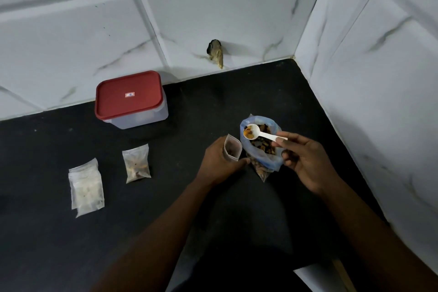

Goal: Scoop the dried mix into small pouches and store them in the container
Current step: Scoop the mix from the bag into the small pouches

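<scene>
My left hand point(219, 161) grips a small clear pouch point(233, 148), held upright with its mouth open and a little dark mix inside. My right hand point(305, 161) pinches the handle of a white plastic spoon point(257, 133) loaded with orange and dark pieces of dried mix. The spoon's bowl hovers over the open bluish bag of dried mix point(262, 149), just right of the pouch. A filled pouch point(137, 163) lies on the black counter to the left. The clear container with a red lid point(129, 98) stands shut at the back left.
A stack of pale pouches point(85, 187) lies at the left on the black counter point(201, 208). White marble-look tiled walls close the back and right side. A hole with a brownish stain point(216, 53) marks the back wall.
</scene>
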`<act>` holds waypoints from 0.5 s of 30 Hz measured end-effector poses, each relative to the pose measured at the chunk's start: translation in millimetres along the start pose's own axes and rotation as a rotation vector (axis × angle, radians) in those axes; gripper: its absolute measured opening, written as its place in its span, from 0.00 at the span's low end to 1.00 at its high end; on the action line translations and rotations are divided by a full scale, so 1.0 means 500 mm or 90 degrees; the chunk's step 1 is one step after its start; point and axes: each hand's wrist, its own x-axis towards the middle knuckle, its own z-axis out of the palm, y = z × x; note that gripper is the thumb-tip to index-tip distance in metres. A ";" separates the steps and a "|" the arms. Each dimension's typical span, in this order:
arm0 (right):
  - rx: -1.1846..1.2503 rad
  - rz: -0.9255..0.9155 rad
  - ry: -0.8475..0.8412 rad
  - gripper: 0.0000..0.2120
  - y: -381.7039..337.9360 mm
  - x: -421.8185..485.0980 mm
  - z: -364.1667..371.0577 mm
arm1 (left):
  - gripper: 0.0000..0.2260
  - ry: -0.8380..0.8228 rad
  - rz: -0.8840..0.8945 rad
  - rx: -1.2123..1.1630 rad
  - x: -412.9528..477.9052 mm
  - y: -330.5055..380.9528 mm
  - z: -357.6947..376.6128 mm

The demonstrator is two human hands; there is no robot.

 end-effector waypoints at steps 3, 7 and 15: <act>-0.056 -0.062 -0.025 0.08 -0.006 -0.022 0.006 | 0.26 0.014 0.015 0.019 -0.003 0.014 0.003; -0.173 -0.147 -0.042 0.09 -0.007 -0.047 0.016 | 0.26 0.018 0.036 0.009 -0.007 0.022 0.006; -0.474 -0.398 -0.040 0.10 0.002 -0.061 0.027 | 0.19 0.031 0.059 -0.029 -0.013 0.030 0.012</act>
